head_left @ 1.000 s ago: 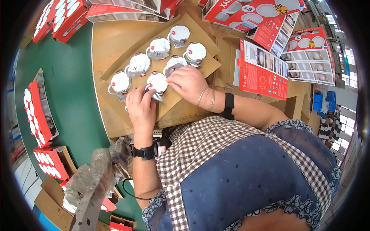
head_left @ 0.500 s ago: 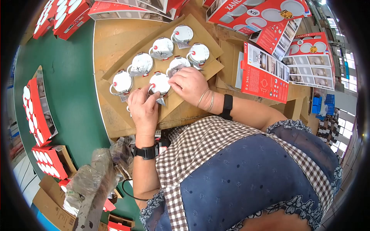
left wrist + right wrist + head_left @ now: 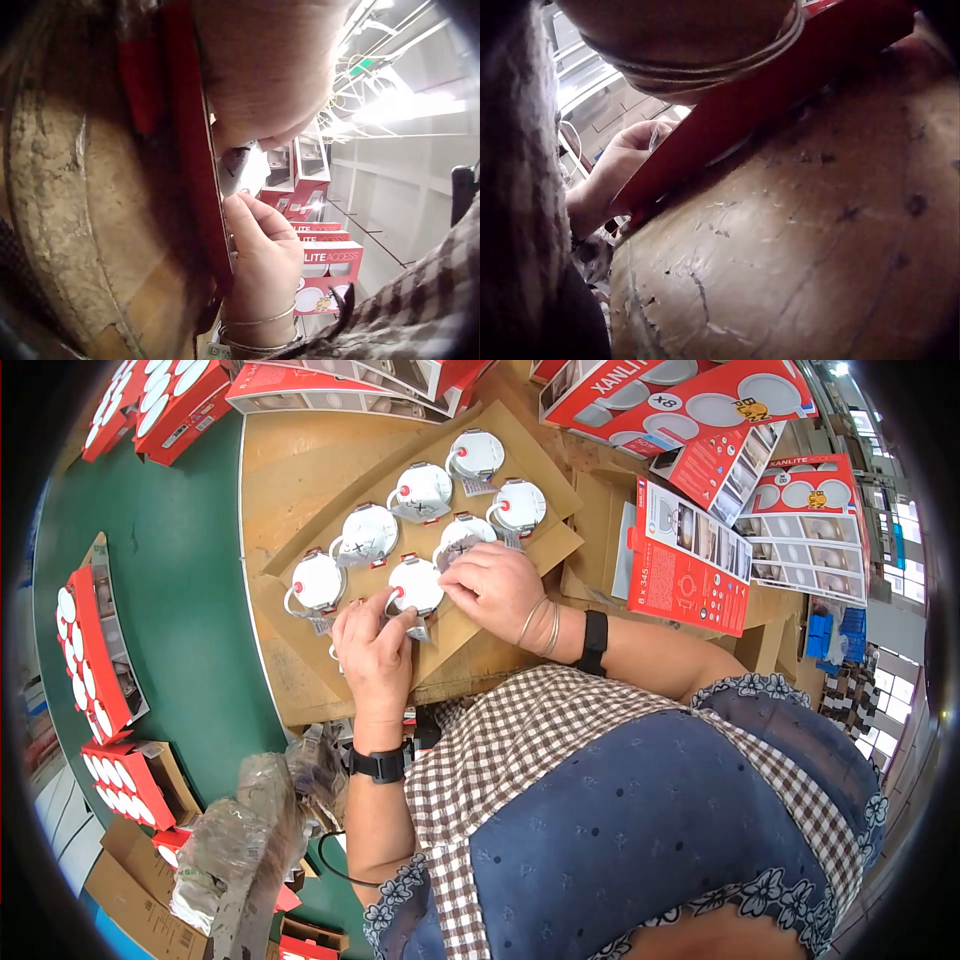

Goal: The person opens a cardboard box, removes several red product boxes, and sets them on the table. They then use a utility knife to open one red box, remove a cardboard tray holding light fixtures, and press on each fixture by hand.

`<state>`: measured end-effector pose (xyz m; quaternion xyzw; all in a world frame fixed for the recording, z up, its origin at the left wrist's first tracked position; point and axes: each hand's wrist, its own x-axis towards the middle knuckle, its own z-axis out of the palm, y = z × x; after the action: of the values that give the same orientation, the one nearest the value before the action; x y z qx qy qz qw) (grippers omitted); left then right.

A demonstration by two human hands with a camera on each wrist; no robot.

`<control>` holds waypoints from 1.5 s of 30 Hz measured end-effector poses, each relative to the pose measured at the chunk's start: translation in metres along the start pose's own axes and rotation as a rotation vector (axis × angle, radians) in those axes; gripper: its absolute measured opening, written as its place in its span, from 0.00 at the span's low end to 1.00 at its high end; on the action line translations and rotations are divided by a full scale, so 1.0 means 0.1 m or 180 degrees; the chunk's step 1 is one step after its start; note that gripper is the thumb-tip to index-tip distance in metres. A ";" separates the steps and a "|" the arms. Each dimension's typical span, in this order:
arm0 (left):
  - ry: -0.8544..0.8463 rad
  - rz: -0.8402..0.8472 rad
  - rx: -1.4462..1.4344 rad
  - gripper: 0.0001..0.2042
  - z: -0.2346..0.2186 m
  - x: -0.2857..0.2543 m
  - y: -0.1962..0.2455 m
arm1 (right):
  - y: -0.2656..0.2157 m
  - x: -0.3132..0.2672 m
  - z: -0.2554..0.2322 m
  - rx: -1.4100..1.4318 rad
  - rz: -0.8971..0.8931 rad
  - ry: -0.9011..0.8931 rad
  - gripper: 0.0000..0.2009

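Several white round downlights (image 3: 370, 532) with red-tipped cables and paper tags lie in an open cardboard box (image 3: 545, 548). Both hands are at the downlight nearest the person (image 3: 416, 582). My left hand (image 3: 376, 655) grips its near left side, thumb and fingertips by its paper tag (image 3: 418, 630). With thumb and forefinger together, my right hand (image 3: 497, 592) pinches its right edge. In the left wrist view my right hand (image 3: 264, 259) shows close to a white part (image 3: 246, 169). A red box edge (image 3: 727, 105) hides most of the work in the right wrist view.
Red printed boxes (image 3: 690, 560) stand at the right and back of the worn wooden table (image 3: 285, 450). To the left runs a green surface (image 3: 190, 590) with more red boxes (image 3: 95, 650). Plastic-wrapped material (image 3: 240, 830) sits near the left elbow.
Both hands stay at the same downlight with only slight finger movement. The head view has shifted slightly.
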<state>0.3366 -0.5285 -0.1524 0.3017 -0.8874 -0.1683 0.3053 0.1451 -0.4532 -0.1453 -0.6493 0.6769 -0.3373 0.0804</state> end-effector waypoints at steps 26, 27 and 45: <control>-0.0277 -0.0557 0.0450 0.14 -0.11 0.69 -0.33 | 0.10 0.78 0.16 -0.0094 0.0128 -0.0023 0.04; -0.0147 -0.0519 0.0317 0.13 -0.09 0.66 -0.34 | 0.09 0.77 0.16 -0.0064 0.0200 -0.0052 0.04; 0.0386 -0.0649 -0.0268 0.13 -0.59 0.20 -0.19 | -0.48 0.50 -0.10 0.0440 -0.0655 -0.0619 0.07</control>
<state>0.3706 -0.5627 -0.1083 0.3869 -0.8242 -0.2170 0.3521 0.1721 -0.4932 -0.0938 -0.7377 0.5710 -0.3251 0.1551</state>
